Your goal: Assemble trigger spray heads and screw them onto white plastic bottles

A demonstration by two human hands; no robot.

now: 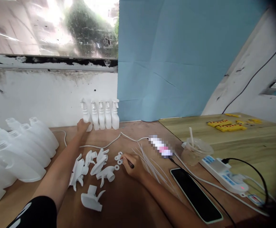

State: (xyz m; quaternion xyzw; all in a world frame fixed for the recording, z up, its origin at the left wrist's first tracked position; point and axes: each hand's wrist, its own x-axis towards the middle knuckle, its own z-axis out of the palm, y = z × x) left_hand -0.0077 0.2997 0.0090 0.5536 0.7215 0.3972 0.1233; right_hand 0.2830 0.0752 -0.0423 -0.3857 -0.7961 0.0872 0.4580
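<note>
My left hand (82, 125) is closed around the lower part of a white spray bottle (86, 111) at the left end of a row. That bottle leans slightly, while several more spray bottles (101, 114) stand upright to its right. Over the table's middle, my right hand (135, 167) grips a slim dark tool (130, 164), whose exact kind I cannot make out. Its fingertips are at a small group of white ring washers (119, 157). Several loose white trigger sprayer heads (104, 174) lie between my arms.
Open white bottles (26, 145) crowd the left side. Thin white tubes (150, 164) lie right of my right hand. Further right are a phone (196, 194), a lit device (160, 146), a plastic cup (194, 152), a power strip (223, 175) and cables. Yellow pieces (230, 126) lie at the back right.
</note>
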